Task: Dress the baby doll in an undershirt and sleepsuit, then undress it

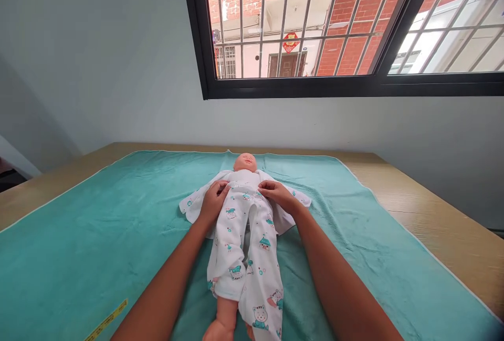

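Note:
A baby doll [245, 162] lies on its back, head toward the wall and feet toward me. It wears a white top [197, 199] with the sleeves spread out, and white printed trousers [248, 231]. My left hand [214, 198] pinches the trousers' waistband at its left side. At the right side of the waistband, my right hand [275, 192] holds the edge between thumb and fingers. One bare leg [226, 317] shows below the left trouser leg; the other trouser leg reaches lower and covers most of its leg.
A teal blanket [129, 215] spreads over the wooden table [441, 204]. A yellow printed strip [106, 320] lies at the lower left. Behind the table stand a pale wall [137, 57] and a barred window with a black frame [291, 88].

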Demonstrator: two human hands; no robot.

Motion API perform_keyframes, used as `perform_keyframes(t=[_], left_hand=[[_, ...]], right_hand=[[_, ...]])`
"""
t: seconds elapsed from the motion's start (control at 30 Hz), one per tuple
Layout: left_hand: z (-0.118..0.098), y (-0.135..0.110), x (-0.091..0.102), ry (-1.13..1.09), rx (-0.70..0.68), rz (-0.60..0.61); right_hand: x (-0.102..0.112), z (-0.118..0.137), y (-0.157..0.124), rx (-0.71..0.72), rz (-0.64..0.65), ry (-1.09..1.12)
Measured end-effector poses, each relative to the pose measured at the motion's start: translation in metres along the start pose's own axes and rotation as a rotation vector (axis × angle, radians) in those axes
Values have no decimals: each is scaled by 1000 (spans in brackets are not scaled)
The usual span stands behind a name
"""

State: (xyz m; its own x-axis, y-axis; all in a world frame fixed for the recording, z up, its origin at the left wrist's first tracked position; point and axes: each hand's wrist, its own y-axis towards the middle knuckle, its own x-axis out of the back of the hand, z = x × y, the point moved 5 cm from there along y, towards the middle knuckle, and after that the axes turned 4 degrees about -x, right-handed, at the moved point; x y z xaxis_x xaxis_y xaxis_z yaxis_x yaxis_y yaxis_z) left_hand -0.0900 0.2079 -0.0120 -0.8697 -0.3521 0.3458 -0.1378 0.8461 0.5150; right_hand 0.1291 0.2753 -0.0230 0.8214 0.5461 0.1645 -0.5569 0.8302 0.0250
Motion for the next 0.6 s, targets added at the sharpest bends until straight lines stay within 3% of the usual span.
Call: perform_keyframes(t=[0.1, 0.17, 0.3, 0.43, 0.5, 0.6], left_hand=[[-15, 14, -7, 30, -27, 125], [-24, 22, -13, 121, -40, 176], [-25, 33, -15, 326, 15, 140], [-10, 37, -12, 341, 77, 50], [-2, 38, -12, 315, 105, 35], [5, 40, -12, 264, 138, 38]], right_hand=[[3, 8, -5, 40, 95, -50], [4, 18, -7, 140, 78, -125], [-4, 34, -7, 294, -113, -395], [-16, 34, -2, 319, -397, -744], [-16, 28, 4, 303, -494, -778], [-8, 14, 15, 252, -543, -641]])
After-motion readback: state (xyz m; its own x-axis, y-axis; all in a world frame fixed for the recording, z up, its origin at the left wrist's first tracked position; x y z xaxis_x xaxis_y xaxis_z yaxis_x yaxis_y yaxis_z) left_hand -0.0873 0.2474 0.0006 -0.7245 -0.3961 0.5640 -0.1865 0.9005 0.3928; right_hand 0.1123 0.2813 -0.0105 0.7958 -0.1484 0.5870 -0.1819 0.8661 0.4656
